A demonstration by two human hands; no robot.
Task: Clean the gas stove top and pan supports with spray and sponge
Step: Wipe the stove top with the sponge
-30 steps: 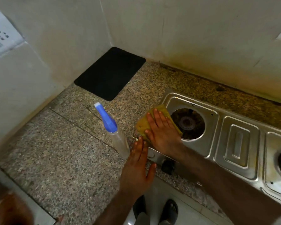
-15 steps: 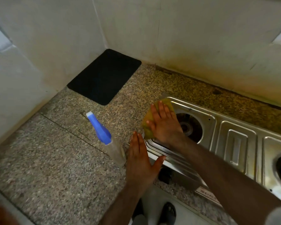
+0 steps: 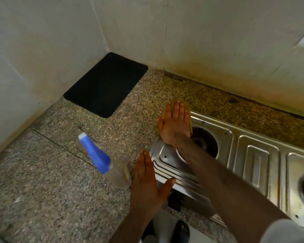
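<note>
A steel gas stove (image 3: 256, 165) sits on the granite counter, its pan supports off and the left burner hole (image 3: 205, 142) bare. My right hand (image 3: 175, 125) presses flat on a yellow-green sponge (image 3: 186, 106) at the stove's far left corner, fingers straight. My left hand (image 3: 147, 183) lies flat with straight fingers against the stove's left front edge, thumb on the steel. A clear spray bottle with a blue head (image 3: 104, 162) stands just left of my left hand.
A black mat (image 3: 105, 85) lies in the counter's back left corner against the tiled walls. A black stove knob (image 3: 175, 200) shows under the front edge. Below the counter edge, feet in dark sandals (image 3: 182, 230) stand on the floor.
My right hand has slid the sponge away from me, from the stove's near left part to its far left corner. My left hand has stayed at the front edge.
</note>
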